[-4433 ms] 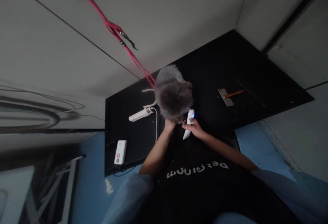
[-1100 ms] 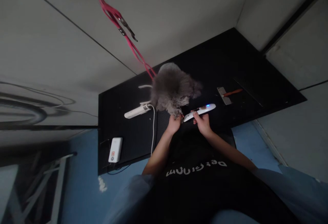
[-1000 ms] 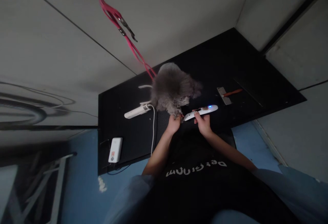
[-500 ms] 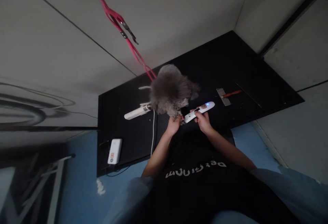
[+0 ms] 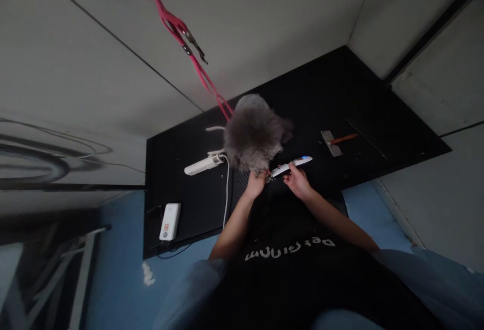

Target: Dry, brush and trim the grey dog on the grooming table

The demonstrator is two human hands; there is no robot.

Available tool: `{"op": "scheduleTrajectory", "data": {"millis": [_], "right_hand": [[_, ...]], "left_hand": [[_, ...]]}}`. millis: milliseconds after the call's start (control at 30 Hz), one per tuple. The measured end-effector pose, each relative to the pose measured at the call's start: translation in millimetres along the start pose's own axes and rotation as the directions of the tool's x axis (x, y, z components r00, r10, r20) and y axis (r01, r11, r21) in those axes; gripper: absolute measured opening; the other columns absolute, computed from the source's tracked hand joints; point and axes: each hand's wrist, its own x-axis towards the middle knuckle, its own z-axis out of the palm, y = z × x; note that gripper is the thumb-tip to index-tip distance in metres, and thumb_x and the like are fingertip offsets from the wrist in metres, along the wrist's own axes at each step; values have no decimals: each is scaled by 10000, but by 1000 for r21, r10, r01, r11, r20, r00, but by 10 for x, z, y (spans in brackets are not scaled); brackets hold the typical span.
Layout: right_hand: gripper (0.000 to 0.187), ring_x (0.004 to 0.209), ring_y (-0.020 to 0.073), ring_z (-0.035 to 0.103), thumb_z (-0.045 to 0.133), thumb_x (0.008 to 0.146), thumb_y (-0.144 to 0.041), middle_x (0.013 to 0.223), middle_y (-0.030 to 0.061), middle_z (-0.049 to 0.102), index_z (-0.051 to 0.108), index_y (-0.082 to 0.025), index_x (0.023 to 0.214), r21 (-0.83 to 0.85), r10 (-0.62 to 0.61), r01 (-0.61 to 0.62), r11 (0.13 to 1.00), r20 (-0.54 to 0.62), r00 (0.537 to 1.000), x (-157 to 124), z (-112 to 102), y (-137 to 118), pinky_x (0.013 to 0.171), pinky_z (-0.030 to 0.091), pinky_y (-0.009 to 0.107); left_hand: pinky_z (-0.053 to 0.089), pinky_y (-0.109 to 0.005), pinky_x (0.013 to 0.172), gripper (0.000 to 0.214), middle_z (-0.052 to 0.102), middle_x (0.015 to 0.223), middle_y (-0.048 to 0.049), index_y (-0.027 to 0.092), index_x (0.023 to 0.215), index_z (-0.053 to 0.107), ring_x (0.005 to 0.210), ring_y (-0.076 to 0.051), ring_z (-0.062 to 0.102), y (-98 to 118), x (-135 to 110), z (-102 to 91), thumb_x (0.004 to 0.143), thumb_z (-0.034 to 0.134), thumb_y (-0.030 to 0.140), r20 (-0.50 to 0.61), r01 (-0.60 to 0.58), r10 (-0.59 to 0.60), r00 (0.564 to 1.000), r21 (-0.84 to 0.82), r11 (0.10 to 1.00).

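Note:
A fluffy grey dog (image 5: pixel 254 131) is on the black table, close in front of me. My left hand (image 5: pixel 257 183) is closed around one of its paws, which is mostly hidden by the fingers and fur. White hair clippers (image 5: pixel 282 169) with a small blue light lie in my right hand (image 5: pixel 298 181), gripped between thumb and fingers. Their head end points left, at the fur beside my left hand; whether it touches the fur I cannot tell.
A pink grooming loop (image 5: pixel 206 78) with a metal clip runs down behind the dog. Left on the table (image 5: pixel 363 93) are a second white corded tool (image 5: pixel 202 165) and a white power bank (image 5: pixel 170 221). A slicker brush (image 5: pixel 333 142) with an orange-brown handle lies at the right.
The clippers have rolled in my right hand, so their narrow side shows, and their rear end sits slightly lower. My left hand stays at the paw. The view has shifted slightly.

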Motion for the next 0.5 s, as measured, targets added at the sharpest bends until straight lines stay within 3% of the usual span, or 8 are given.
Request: {"op": "scheduleTrajectory", "data": {"millis": [200, 333, 500], "right_hand": [[470, 474, 57, 530, 797, 630, -460, 874, -3, 703, 515, -221, 921, -134, -251, 240, 961, -68, 966, -181, 20, 64, 426, 479, 200], [552, 548, 75, 590, 802, 619, -462, 1016, 11, 689, 476, -251, 1012, -67, -237, 232, 970, -86, 968, -315, 7, 121, 515, 560, 250], [536, 556, 79, 577, 803, 627, -447, 984, 0, 685, 473, -259, 1005, -28, -240, 239, 971, -95, 966, -356, 18, 137, 514, 548, 255]], "left_hand": [[390, -231, 601, 166, 533, 568, 22, 163, 607, 589, 568, -112, 472, -10, 23, 33, 764, 571, 214, -54, 51, -49, 997, 29, 998], [393, -229, 596, 127, 539, 577, 23, 169, 626, 585, 588, -120, 490, -37, 38, 54, 742, 555, 210, -103, 43, -42, 994, 9, 999], [373, -228, 553, 142, 501, 531, 33, 167, 613, 560, 537, -109, 459, -71, 34, 98, 739, 542, 229, -100, 85, -86, 991, -8, 996]]}}
